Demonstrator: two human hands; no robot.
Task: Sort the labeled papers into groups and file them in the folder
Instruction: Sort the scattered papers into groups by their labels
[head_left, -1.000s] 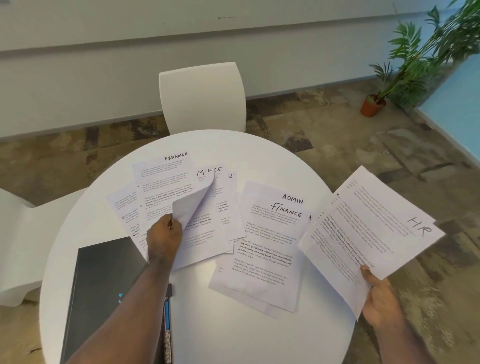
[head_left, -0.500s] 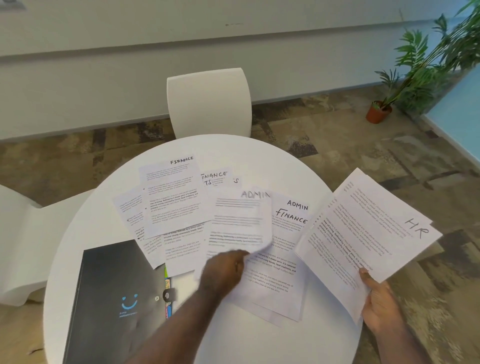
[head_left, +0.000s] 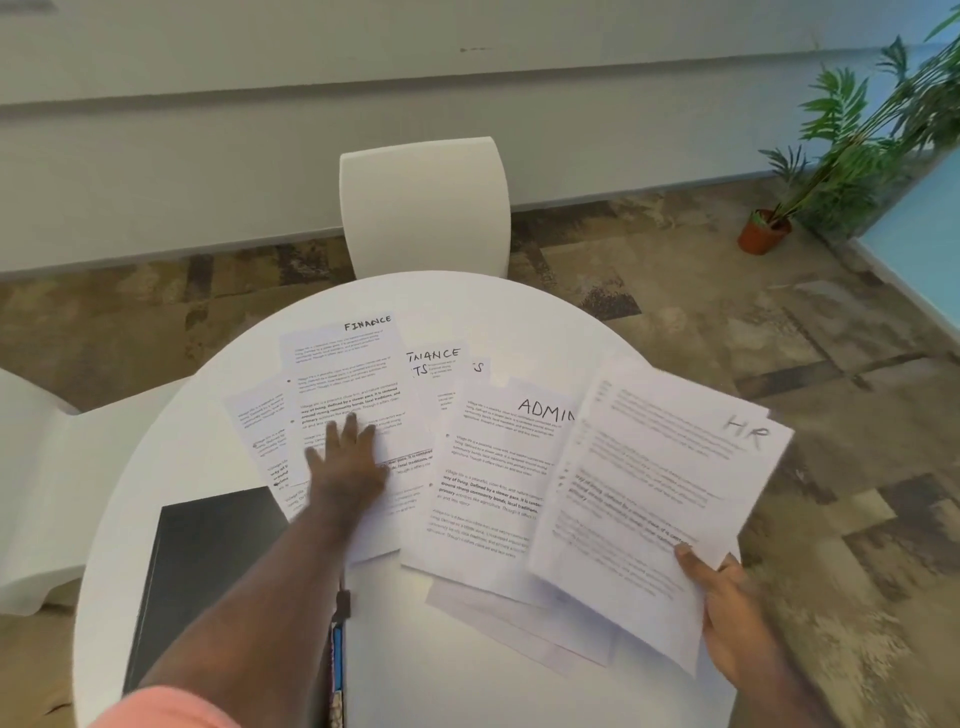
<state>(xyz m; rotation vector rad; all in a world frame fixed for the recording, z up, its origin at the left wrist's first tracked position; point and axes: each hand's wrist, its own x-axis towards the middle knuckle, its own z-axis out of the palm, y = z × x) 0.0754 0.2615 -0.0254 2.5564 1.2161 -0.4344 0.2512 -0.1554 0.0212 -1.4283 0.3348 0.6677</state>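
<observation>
With our right hand (head_left: 727, 613) gripping the HR sheets (head_left: 660, 499), we should press our flat, seemingly spread left hand (head_left: 348, 462) lightly on the mid-frame FINANCE sheet (head_left: 345, 384), sliding only it.

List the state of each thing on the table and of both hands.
left hand: flat, pressing on FINANCE sheet
right hand: gripping HR stack
HR stack: held above the table
FINANCE sheet: lying flat
ADMIN sheet: lying flat, partly covered
folder: closed

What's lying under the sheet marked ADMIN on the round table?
Under the white ADMIN sheet, edges of more white paper stick out at its near side; their labels are covered, so their groups cannot be read.
</observation>
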